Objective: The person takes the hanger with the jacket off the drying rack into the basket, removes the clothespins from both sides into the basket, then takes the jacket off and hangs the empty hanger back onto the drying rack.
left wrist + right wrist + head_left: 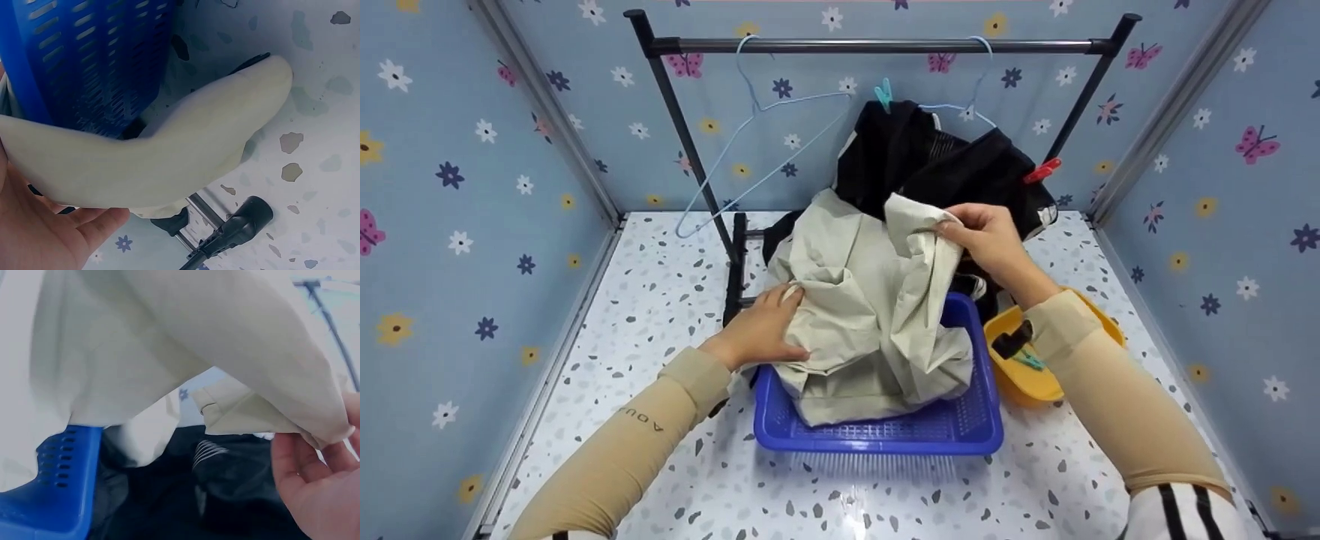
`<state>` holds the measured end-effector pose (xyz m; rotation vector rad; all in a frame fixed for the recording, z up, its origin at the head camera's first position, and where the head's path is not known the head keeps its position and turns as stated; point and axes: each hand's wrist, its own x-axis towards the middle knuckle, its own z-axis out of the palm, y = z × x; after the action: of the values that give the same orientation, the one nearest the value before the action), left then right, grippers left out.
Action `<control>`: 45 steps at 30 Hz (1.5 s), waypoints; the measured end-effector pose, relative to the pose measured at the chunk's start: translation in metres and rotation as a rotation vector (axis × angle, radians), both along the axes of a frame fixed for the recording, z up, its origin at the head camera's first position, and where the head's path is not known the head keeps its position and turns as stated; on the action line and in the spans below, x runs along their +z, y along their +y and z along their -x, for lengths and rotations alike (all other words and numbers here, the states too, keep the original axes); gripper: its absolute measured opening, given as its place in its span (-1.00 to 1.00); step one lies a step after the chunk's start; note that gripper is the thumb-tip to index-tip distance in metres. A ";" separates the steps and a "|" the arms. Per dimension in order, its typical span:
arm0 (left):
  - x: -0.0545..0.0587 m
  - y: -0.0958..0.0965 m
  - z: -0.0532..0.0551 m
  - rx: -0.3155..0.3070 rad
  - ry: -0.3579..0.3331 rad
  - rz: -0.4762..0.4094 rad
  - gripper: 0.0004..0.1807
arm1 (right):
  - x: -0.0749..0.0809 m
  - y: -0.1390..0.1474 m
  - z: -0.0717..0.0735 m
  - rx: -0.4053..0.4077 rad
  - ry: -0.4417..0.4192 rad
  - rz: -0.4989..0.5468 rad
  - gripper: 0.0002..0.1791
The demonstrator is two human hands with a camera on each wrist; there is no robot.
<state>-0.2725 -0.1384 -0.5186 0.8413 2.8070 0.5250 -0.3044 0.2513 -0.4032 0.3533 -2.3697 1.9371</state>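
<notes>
A crumpled light beige garment (840, 322) lies partly in the blue plastic basket (877, 446) and is lifted at its upper right. My right hand (986, 236) pinches a raised edge of it between thumb and fingers. In the right wrist view, the cloth (225, 332) hangs from the right fingertips (289, 458). At the garment's left side, my left hand (757, 330) holds the cloth, thumb towards the basket. The left wrist view shows the left fingers (104, 222) bent under a tube-like part of the garment (169, 163); the thumb is hidden there.
Behind the basket stands a black rack (877, 46) with a bare blue hanger (757, 112) at left. Black clothing (885, 150) hangs at right with a teal clothespin (883, 95) and a red one (1042, 171). A yellow container (1031, 390) holding clothespins sits under my right forearm.
</notes>
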 end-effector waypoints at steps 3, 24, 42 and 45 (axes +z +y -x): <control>0.001 -0.001 -0.001 -0.003 -0.003 -0.008 0.31 | 0.001 -0.007 -0.009 0.105 0.059 -0.066 -0.81; 0.003 -0.013 0.000 -0.043 -0.062 -0.103 0.30 | -0.034 -0.026 -0.051 0.790 0.168 -0.818 -0.50; -0.006 -0.043 0.015 0.081 -0.216 -0.251 -0.10 | -0.069 -0.023 -0.075 0.879 0.045 -1.134 -0.32; -0.011 -0.045 0.017 0.071 -0.249 -0.264 -0.11 | -0.074 -0.021 -0.075 0.886 0.018 -1.143 -0.33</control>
<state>-0.2895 -0.1832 -0.5292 0.6672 2.5807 0.9567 -0.2296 0.2306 -0.4770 1.6253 -3.3327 0.3133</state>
